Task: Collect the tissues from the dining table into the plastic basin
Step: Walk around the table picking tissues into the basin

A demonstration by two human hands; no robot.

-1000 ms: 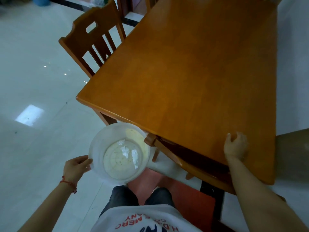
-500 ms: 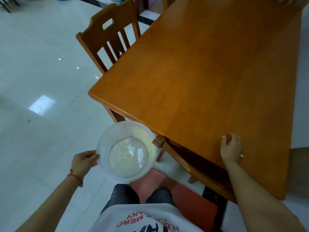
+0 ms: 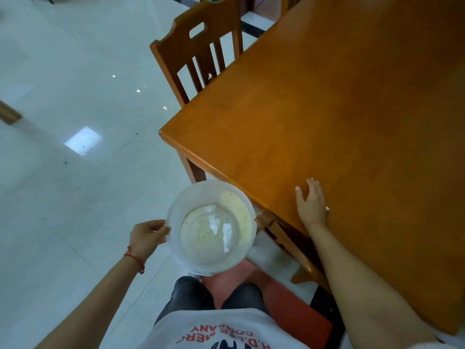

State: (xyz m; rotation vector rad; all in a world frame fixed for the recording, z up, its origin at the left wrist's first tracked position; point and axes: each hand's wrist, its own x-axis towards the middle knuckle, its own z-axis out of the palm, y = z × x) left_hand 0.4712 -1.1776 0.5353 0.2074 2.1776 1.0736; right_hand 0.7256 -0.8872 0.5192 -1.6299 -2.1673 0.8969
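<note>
Plastic basin (image 3: pixel 176 238) left of table (image 3: pixel 339 109), below its near edge, over floor (image 3: pixel 63 71). Tissues (image 3: pixel 216 224) inside basin. Left hand (image 3: pixel 147 238) at basin's left rim. Right hand (image 3: pixel 310 206) flat on table near edge. Chair (image 3: pixel 198 46) behind basin, against table's left side.

Your view is soft and slightly hazy, evenly lit by dim, cool daylight. The glossy floor (image 3: pixel 75 172) at left throws back a bright square of glare and small light specks. Wide-angle bending curves the desk (image 3: pixel 352 109) edges; shadows stay faint.
</note>
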